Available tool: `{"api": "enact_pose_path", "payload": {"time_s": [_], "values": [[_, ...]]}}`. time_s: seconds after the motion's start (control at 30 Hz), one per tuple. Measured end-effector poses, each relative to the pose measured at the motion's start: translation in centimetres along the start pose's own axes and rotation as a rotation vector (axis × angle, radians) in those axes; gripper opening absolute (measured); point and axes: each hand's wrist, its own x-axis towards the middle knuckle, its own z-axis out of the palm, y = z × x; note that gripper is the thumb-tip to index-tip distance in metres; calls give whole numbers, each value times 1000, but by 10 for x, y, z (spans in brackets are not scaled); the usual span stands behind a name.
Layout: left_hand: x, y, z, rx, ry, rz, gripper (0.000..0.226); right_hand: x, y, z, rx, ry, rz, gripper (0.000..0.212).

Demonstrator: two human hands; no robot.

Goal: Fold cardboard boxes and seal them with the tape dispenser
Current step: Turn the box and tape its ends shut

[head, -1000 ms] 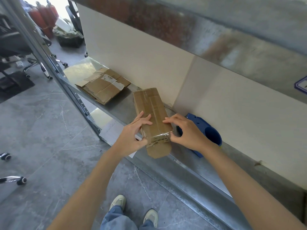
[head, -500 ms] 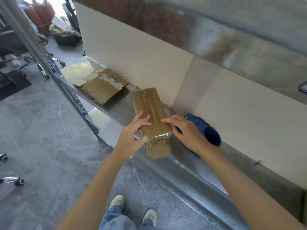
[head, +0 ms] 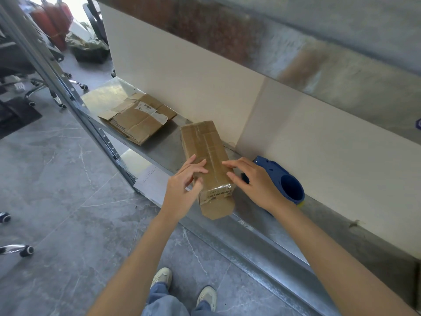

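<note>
Box (head: 202, 144), one, touched by straight-fingered left hand (head: 180, 190) and right hand (head: 255, 185); one tape dispenser (head: 284, 181).

box (head: 205, 151): on shelf (head: 164, 153), mid.
flat cardboard (head: 139, 117): 10 o'clock fr. box, apart.
tape dispenser (head: 282, 179): 3 o'clock, near box.

We are easing our hold on the cardboard box (head: 205, 144). Our right hand (head: 257, 185), which a second ago was curled with its thumb pressing the taped near end, is opening. Its fingers are straightening and spreading, the forefinger lying over the box's top edge and the others coming away from the side. Our left hand (head: 180, 190) is loosening too: its thumb is sliding up off the taped end while its fingers are flattening on top. A dark part of the tape dispenser (head: 282, 179) is now showing between the right hand's spread fingers.
</note>
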Motion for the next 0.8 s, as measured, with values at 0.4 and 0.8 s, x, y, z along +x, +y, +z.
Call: {"api": "enact_pose_path", "payload": {"time_s": [0.4, 0.8], "values": [[1, -1, -10, 9, -141, -30, 40, 1, -2, -10, 73, -133, 98, 58], [1, -8, -17, 236, -199, 117, 50, -5, 2, -1, -76, -82, 13, 54]]}}
